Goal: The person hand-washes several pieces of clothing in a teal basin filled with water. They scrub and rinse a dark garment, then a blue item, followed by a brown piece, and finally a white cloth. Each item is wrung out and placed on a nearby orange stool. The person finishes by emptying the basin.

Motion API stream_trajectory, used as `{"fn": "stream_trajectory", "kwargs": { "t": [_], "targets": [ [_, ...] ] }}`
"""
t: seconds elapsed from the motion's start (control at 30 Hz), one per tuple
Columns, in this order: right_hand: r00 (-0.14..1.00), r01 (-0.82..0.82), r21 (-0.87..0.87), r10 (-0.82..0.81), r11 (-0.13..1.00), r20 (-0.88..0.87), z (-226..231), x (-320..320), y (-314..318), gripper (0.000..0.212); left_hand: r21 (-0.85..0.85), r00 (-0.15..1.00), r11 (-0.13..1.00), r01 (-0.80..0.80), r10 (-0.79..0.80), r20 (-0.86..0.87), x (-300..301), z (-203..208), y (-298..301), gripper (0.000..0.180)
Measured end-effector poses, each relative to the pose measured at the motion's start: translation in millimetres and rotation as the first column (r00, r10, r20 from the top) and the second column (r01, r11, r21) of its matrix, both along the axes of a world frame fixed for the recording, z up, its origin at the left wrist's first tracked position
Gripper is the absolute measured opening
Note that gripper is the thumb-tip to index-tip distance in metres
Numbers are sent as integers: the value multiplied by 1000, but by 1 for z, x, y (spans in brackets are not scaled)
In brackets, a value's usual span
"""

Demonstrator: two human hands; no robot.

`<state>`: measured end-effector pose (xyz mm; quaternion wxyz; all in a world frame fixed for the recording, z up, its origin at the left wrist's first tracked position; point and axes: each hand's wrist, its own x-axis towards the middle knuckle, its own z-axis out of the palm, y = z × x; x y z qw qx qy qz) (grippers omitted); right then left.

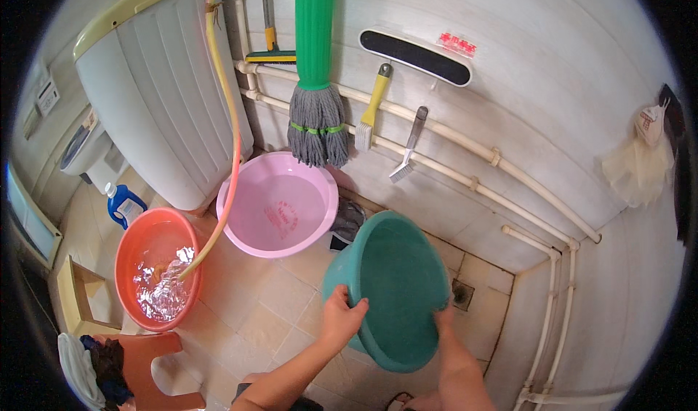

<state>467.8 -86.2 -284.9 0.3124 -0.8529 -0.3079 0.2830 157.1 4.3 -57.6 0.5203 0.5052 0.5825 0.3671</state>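
Note:
A large green basin [363, 258] tilts to one side above the tiled floor, its opening facing up and right. My left hand [343, 316] grips its near left rim, thumb over the edge. On the opposite side, my right hand [443, 319] holds the right rim, with its fingers partly hidden. I cannot tell whether the green basin holds water. Left of it, a pink basin [323, 225] with red print inside stands on the floor. Water runs from a yellowish hose [231, 120] into an orange basin [127, 265], rippling its surface.
A green-sleeved grey mop [318, 120] and brushes [413, 143] hang by wall pipes [436, 126]. A floor drain [462, 294] lies right of the green basin. At left are a blue bottle [127, 206] and an orange stool [149, 367] with cloths [91, 367].

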Motion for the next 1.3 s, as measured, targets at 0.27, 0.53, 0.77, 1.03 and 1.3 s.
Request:
{"fn": "stream_trajectory", "kwargs": {
  "t": [0.27, 0.53, 0.77, 1.03, 1.3],
  "targets": [
    [996, 39, -414, -69, 910, -58, 38, -5, 1, 62, 106, 975, 984, 144, -160, 157, 38, 4, -10, 29],
    [982, -41, -452, -48, 891, -183, 25, -19, -14, 59, 112, 932, 974, 197, -222, 287, 40, 0, -10, 39],
    [957, -86, -269, 4, 959, -291, 19, -60, 7, 56, 98, 935, 963, 250, -266, 233, 37, 21, -2, 42],
    [922, -151, -35, 128, 988, -365, 27, -118, 45, 54, 274, 935, 901, 335, -354, 20, 40, 66, -15, 31],
    [927, -61, 10, 60, 998, -369, 20, -108, 45, 52, 447, 835, 708, 547, -501, -228, 34, 83, -34, 27]
  ]
}}
